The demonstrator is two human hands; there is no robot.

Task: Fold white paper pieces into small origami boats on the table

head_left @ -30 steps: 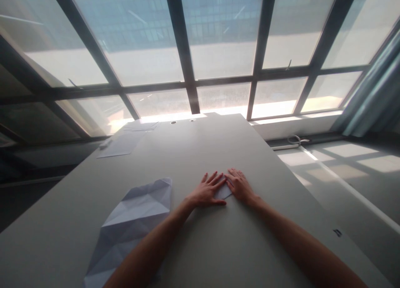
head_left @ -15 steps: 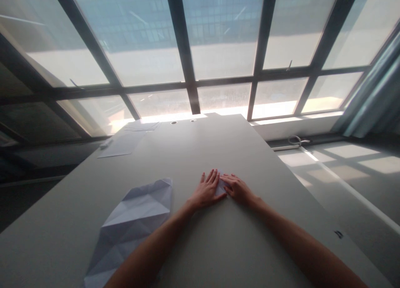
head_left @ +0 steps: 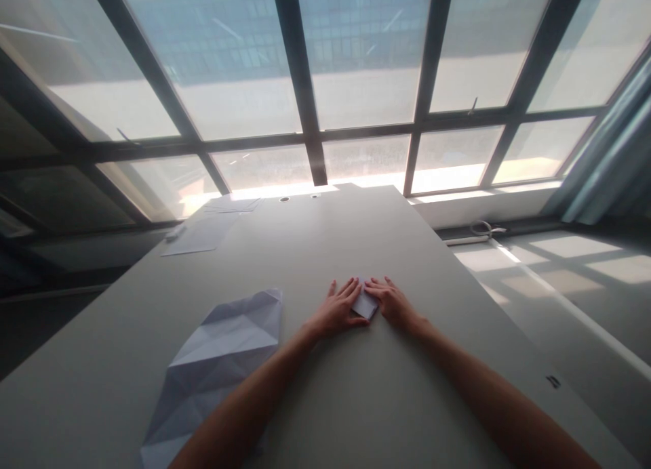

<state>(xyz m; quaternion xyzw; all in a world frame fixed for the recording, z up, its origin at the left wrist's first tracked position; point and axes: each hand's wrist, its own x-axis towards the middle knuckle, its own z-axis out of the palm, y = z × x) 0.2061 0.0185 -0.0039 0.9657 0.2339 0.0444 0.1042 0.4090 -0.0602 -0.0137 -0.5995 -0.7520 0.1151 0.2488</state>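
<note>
A small folded piece of white paper [head_left: 365, 306] lies on the grey table [head_left: 325, 245] between my hands. My left hand [head_left: 336, 310] rests flat on its left part, fingers stretched out and pointing away from me. My right hand [head_left: 392, 302] lies flat on its right edge, fingers extended toward the left hand's fingertips. Both hands press down on the paper; most of it is hidden under them.
A large creased sheet of white paper [head_left: 213, 367] lies at my left forearm. More flat sheets [head_left: 206, 232] sit at the table's far left corner. Tall windows [head_left: 356, 83] stand beyond the table, a curtain [head_left: 610, 150] at right, and sunlit floor [head_left: 559, 272] beside the table.
My hands have slid slightly over the small paper: half a second ago the fingers nearly covered it, now they are a little apart and more of it shows.
</note>
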